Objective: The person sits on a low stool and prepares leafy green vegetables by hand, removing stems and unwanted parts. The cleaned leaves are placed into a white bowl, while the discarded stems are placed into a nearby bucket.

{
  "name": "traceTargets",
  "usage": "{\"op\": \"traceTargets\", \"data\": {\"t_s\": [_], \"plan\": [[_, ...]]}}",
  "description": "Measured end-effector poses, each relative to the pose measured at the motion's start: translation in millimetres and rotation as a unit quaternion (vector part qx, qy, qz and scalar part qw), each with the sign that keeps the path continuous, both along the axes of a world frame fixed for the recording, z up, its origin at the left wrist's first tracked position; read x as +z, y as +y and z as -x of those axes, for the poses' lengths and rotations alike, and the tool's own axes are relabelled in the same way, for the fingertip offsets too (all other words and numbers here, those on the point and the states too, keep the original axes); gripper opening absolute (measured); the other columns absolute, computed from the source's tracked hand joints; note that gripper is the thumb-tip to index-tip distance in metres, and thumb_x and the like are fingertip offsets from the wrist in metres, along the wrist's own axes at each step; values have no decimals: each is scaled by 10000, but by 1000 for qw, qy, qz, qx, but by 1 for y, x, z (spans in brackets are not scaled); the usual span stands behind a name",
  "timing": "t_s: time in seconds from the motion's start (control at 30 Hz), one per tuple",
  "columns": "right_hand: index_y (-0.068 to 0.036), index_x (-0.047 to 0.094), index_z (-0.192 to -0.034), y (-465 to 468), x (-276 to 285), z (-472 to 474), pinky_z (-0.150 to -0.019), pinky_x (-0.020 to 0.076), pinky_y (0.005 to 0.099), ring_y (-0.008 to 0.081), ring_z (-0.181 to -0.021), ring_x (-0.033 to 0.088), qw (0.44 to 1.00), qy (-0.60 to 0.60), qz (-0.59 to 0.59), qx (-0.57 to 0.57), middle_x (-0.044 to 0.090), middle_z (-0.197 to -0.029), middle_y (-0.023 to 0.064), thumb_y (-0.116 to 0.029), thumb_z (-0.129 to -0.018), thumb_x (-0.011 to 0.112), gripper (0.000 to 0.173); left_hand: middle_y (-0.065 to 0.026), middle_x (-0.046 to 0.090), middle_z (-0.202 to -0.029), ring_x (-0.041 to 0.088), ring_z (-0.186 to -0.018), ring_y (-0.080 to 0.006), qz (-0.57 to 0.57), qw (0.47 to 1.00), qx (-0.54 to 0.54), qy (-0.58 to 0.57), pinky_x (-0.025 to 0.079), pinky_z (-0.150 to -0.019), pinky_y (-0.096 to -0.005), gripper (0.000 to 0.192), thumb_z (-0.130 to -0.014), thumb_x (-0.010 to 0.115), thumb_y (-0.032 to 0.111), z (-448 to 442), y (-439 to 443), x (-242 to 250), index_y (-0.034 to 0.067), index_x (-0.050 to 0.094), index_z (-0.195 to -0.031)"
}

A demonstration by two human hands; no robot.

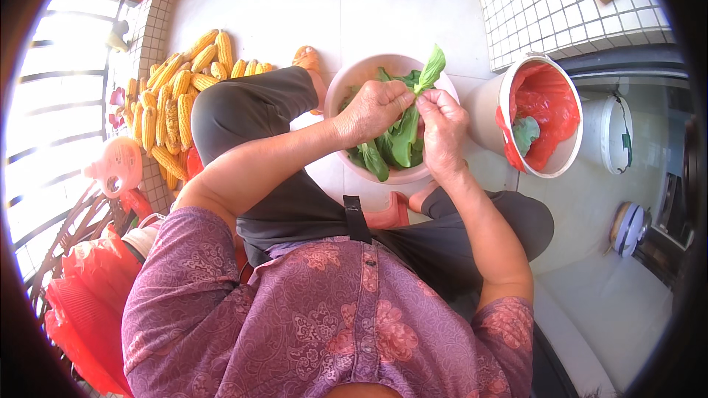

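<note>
Both hands meet above a pale pink plastic basin (pixel 338 94) on the floor between my feet. Pinched between the fingertips of my left hand (pixel 377 108) and my right hand (pixel 442 127) is a leafy green sprig (pixel 430 71). Its light green leaf points up and away from me, past the basin's far side. Under the hands, more loose green leaves (pixel 406 141) lie in the basin, some with pale ribs. The hands cover part of this pile and the sprig's lower end.
A bin (pixel 487 105) lined with a red plastic bag (pixel 545 105) stands to the right, a piece of leaf (pixel 525 134) inside. Yellow corn cobs (pixel 171 97) are heaped at the left. Beside my left arm are a pink plastic jug (pixel 119 168) and red bags (pixel 91 298).
</note>
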State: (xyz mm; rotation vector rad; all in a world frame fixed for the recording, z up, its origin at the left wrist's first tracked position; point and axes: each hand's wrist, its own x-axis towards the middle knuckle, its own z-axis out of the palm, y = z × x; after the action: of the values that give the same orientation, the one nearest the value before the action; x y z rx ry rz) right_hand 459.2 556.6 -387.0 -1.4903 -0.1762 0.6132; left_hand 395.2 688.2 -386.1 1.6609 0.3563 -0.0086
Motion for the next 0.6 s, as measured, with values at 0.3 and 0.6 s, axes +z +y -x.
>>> {"op": "traceTargets", "data": {"t_s": [0.3,0.6], "plan": [[11,589,-892,-21,26,-65,-510,415,227,82,-570,489,973,51,-158,-163,549,-698,25,-80,-881,597,92,-213,604,-697,607,-670,-329,-180,982,44,24,478,-661,-400,197,-861,565,146,2,7,-19,-38,599,-798],[-29,627,-948,-18,11,-47,-610,492,329,223,-707,610,832,-521,186,50,624,-877,83,-17,-793,628,155,-239,615,-719,612,-692,-380,-157,984,83,26,485,-663,-418,152,-818,550,88,-1,12,-29,-48,609,-783]]}}
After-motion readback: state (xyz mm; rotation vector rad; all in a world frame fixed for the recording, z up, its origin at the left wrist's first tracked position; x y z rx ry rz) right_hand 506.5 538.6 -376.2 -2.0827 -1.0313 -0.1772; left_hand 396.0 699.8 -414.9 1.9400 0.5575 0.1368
